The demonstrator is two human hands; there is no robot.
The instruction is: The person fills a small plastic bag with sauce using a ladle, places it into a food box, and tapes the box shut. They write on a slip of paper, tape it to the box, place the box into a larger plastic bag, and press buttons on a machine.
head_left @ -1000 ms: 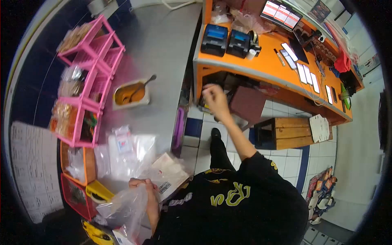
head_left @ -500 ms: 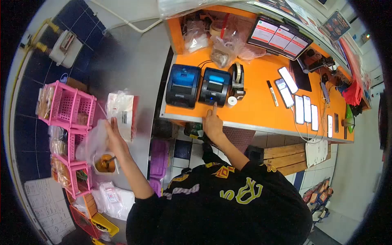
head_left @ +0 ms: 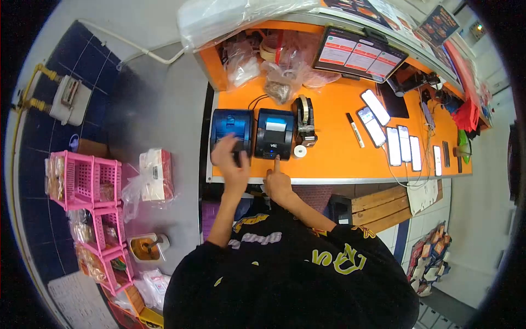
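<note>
At 2 printers, left hand arrived, grip apart, right hand touching, grip unclear

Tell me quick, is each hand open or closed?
Left hand: blurred, looks open and empty, over the left printer.
Right hand: index finger out at the right printer's front; can't tell if the others are closed.

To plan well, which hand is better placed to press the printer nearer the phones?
Probably the right hand: its index finger is at that printer; the left hand is over the other printer.
</note>
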